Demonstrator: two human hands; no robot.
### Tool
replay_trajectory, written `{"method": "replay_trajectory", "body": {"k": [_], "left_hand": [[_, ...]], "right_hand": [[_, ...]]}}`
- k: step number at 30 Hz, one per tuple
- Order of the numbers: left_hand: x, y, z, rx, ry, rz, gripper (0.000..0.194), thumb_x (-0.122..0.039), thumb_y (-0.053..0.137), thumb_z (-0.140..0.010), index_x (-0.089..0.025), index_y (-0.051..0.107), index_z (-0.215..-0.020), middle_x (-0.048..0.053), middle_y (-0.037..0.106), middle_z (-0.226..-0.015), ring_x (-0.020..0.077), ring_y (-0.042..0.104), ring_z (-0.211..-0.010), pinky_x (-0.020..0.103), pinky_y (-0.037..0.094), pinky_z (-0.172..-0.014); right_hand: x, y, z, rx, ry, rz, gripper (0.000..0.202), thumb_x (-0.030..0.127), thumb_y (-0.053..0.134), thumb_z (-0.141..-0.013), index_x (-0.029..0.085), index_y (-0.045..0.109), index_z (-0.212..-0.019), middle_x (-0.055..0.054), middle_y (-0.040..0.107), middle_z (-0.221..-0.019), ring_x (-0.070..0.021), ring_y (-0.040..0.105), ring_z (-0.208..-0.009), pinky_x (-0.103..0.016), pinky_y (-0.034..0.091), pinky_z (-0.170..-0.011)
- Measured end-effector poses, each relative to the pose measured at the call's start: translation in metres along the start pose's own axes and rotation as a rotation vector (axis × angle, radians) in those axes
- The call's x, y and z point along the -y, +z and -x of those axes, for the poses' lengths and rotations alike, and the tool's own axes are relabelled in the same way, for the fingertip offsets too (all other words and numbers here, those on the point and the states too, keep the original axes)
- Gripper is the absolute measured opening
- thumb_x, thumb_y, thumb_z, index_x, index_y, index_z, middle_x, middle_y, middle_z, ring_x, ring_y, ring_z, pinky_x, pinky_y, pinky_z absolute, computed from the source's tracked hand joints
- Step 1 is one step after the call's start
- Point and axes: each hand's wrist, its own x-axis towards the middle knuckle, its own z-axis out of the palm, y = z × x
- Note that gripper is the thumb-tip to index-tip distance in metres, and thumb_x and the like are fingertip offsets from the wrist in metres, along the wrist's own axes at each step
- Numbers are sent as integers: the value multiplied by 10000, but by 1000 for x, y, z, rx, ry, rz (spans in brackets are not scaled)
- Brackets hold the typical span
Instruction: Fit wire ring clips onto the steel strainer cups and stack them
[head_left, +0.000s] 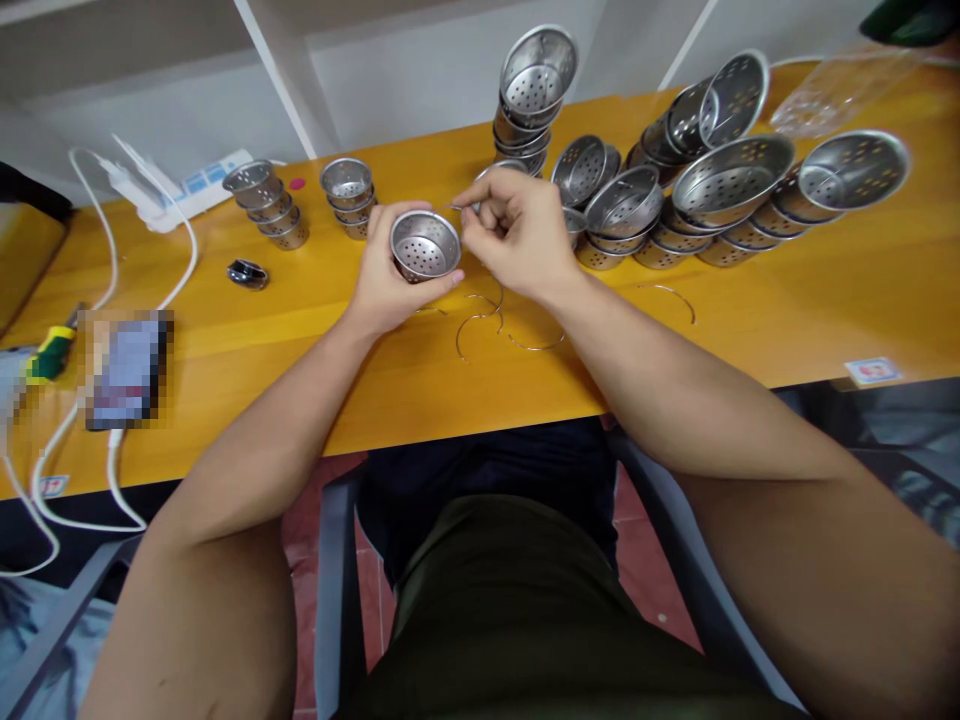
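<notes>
A small perforated metal cup (425, 248) is gripped in my left hand (381, 283), its mouth tilted up toward me. The thumb and fingers wrap around its sides. Just right of the rim, my right hand (523, 228) pinches a thin metal wire (454, 207), whose end points at the cup; most of it is hidden by the fingers. Whether the wire touches the rim, I cannot tell. Several curved wires (537, 348) lie on the tabletop below my hands.
Nested perforated cups (274, 205) and another short stack (347, 190) stand at the left. Taller and leaning stacks (731, 180) fill the back right. A power strip (199, 190), black clip-like object (247, 274), phone (127, 370) and white cables occupy the left of the wooden table (420, 400).
</notes>
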Motion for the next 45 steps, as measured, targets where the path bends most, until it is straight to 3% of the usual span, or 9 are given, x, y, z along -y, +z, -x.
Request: {"method": "replay_trajectory", "body": {"k": [5, 10, 16, 26, 34, 39, 45], "left_hand": [[8, 0, 2, -9, 0, 73, 1131, -1010, 1131, -798, -350, 672, -1592, 106, 790, -1518, 410, 844, -1455, 620, 708, -1343], [13, 4, 2, 31, -4, 94, 1189, -1022, 1102, -834, -367, 582, -1680, 113, 794, -1541, 435, 846, -1503, 648, 689, -1373], [5, 6, 2, 77, 78, 111, 1065, -1053, 944, -988, -359, 577, -1708, 118, 768, -1562, 437, 861, -1476, 667, 701, -1349], [4, 8, 3, 117, 81, 93, 1105, -1061, 917, -1002, -373, 507, -1764, 125, 723, -1619, 444, 821, -1541, 679, 679, -1398], [1, 12, 5, 117, 135, 116, 1090, -1019, 865, -1074, -410, 394, -1846, 135, 658, -1704, 427, 774, -1607, 630, 653, -1428], [2, 13, 6, 118, 125, 124, 1150, -1064, 884, -1024, -408, 406, -1838, 132, 655, -1706, 432, 782, -1600, 626, 664, -1414], [-16, 6, 4, 140, 41, 83, 1239, -1110, 971, -891, -393, 501, -1785, 145, 685, -1683, 469, 782, -1608, 684, 663, -1429]], "right_hand": [[7, 1, 3, 33, 26, -11, 288, 547, 955, -1138, 316, 793, -1075, 32, 448, -742, -260, 558, -743, -450, 639, -825], [3, 2, 3, 20, 15, 0, 205, 424, 929, -1147, 306, 790, -1053, 40, 458, -729, -248, 563, -726, -455, 644, -868], [-3, 4, 3, -3, 13, -10, 176, 348, 947, -1162, 295, 801, -1078, 45, 492, -737, -242, 578, -713, -472, 679, -915], [10, 9, 9, -14, 36, 45, 174, 443, 897, -1212, 306, 797, -1174, 41, 488, -732, -259, 587, -710, -465, 674, -873], [19, 10, 11, -8, 58, -1, 64, 353, 855, -1199, 308, 811, -1188, 51, 483, -718, -255, 570, -702, -450, 630, -844], [15, 11, 10, -2, 75, -54, 96, 346, 890, -1184, 309, 801, -1183, 61, 457, -731, -239, 540, -693, -442, 641, -859], [20, 13, 13, -31, 80, -35, 100, 388, 858, -1208, 319, 797, -1249, 56, 447, -737, -253, 533, -686, -464, 679, -892]]}}
